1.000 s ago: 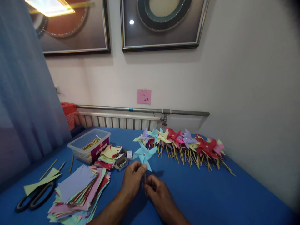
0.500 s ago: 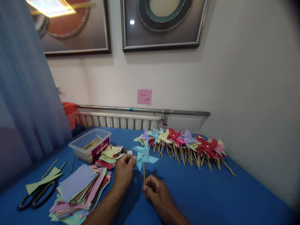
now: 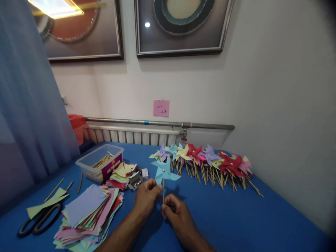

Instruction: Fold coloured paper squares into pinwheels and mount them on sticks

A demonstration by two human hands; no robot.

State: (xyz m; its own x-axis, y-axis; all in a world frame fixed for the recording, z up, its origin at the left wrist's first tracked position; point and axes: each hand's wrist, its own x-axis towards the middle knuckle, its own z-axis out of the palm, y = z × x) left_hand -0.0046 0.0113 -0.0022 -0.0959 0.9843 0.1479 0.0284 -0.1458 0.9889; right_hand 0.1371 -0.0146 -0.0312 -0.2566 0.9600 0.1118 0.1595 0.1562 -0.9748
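The right hand [image 3: 177, 213] pinches the stick [image 3: 163, 191] low, presumably leaving the blue pinwheel [image 3: 163, 170] unobstructed, upright above the surface [image 3: 223, 218]. The left hand [image 3: 147, 196], fingers narrow, is just beside; contact is unclear. Paper stack [image 3: 85, 206] and box [image 3: 135, 183] sit left, likely for reach; other pinwheels [image 3: 210, 155] lie beyond.

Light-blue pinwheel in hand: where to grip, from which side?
Probably low on its stick, from the right, where the right hand pinches it. The stick is thin, straight and nearly upright, below the blades. Those are folded paper fanning out at the top, so gripping there would likely crease them.
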